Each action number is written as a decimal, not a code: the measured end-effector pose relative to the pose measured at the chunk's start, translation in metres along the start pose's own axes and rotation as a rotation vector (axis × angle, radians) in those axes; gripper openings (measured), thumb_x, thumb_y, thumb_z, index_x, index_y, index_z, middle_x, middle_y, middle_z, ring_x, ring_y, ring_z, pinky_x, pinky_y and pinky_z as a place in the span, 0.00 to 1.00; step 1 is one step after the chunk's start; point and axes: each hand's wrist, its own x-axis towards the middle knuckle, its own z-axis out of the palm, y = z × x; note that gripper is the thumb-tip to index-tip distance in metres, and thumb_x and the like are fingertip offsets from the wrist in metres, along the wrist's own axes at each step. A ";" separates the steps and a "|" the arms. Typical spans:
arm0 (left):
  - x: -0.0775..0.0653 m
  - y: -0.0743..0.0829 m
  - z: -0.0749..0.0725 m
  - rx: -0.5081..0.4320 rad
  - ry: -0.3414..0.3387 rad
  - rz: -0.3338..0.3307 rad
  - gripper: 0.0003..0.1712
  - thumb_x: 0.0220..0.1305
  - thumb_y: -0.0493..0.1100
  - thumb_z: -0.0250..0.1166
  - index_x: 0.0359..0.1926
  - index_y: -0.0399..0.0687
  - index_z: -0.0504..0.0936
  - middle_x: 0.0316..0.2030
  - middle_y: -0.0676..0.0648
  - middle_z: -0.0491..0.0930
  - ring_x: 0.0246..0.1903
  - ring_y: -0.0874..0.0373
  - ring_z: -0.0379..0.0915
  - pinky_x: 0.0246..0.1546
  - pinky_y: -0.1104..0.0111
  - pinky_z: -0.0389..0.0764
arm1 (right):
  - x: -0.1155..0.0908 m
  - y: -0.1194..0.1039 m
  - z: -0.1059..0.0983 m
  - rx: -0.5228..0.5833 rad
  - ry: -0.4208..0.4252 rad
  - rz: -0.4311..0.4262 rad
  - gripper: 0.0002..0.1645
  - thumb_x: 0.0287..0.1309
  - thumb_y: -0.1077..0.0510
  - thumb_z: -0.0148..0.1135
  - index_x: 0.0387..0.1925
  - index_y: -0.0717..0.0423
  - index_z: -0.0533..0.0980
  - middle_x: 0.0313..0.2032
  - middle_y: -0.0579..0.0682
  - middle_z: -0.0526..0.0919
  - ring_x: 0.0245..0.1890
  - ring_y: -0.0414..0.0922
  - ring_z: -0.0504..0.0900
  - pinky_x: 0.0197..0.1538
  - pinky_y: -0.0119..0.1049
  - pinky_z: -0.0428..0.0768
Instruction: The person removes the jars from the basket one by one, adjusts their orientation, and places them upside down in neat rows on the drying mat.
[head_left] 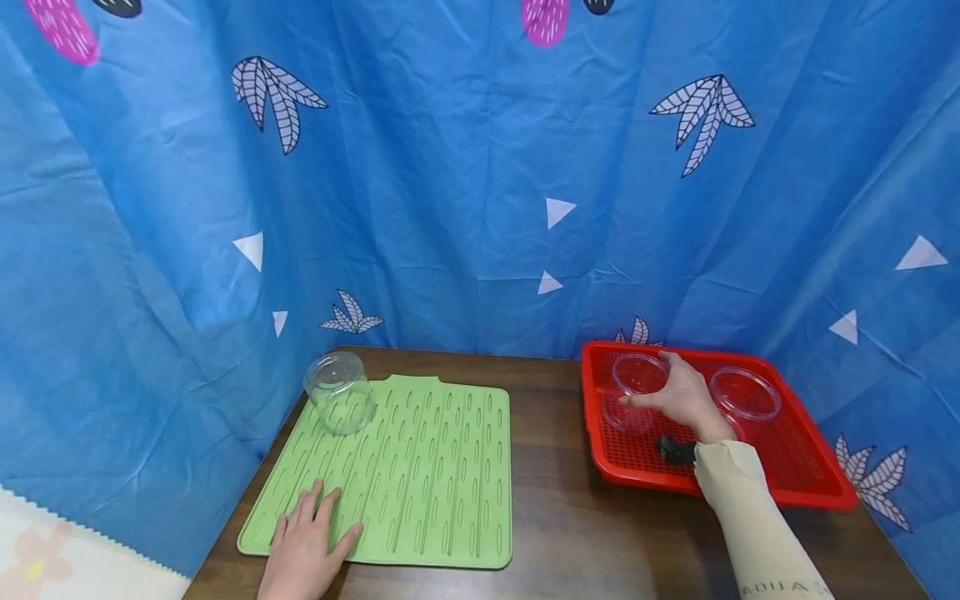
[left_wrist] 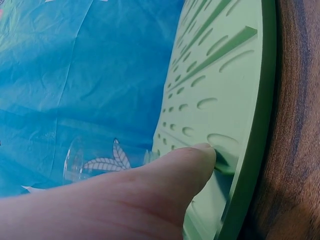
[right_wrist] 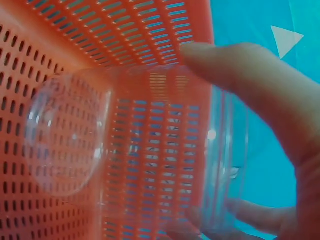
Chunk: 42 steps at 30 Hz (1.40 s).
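Note:
My right hand [head_left: 681, 398] reaches into a red perforated basket [head_left: 637, 477] and grips a clear plastic jar [head_left: 627, 410] near its rim. In the right wrist view, the thumb lies along one side of this see-through jar [right_wrist: 155, 150] and the fingers curl round the other. On the left, my left hand [head_left: 303, 540] rests with its fingers spread on the front left corner of a green ribbed mat [head_left: 450, 475]. The left wrist view shows its thumb [left_wrist: 185, 162] against the mat close to the edge. A second clear jar [head_left: 341, 404] stands at the mat's back left corner.
Another clear round container [head_left: 746, 393] sits in the basket's right part, partly behind my right hand. Bare brown wood of the table [head_left: 547, 467] separates mat and basket. A blue patterned curtain [head_left: 450, 208] closes off the back and sides.

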 end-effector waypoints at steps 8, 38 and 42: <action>0.000 0.001 -0.001 0.000 0.001 0.002 0.45 0.79 0.63 0.66 0.75 0.28 0.72 0.77 0.18 0.57 0.75 0.16 0.54 0.68 0.20 0.58 | -0.007 0.014 0.004 0.083 -0.055 0.090 0.75 0.51 0.47 0.88 0.81 0.77 0.49 0.71 0.81 0.66 0.66 0.77 0.70 0.55 0.67 0.87; -0.001 0.004 -0.001 -0.009 0.006 -0.013 0.44 0.79 0.60 0.66 0.75 0.27 0.71 0.77 0.18 0.57 0.75 0.17 0.53 0.69 0.19 0.55 | -0.008 0.015 0.002 0.160 -0.009 0.041 0.70 0.56 0.37 0.84 0.79 0.75 0.55 0.72 0.76 0.69 0.67 0.72 0.72 0.61 0.67 0.84; -0.002 0.005 -0.002 -0.008 0.007 -0.011 0.43 0.79 0.59 0.67 0.75 0.27 0.71 0.77 0.18 0.57 0.76 0.17 0.52 0.69 0.18 0.54 | -0.012 0.011 0.000 0.182 0.010 0.020 0.70 0.56 0.37 0.85 0.79 0.73 0.56 0.72 0.75 0.69 0.67 0.72 0.71 0.61 0.67 0.84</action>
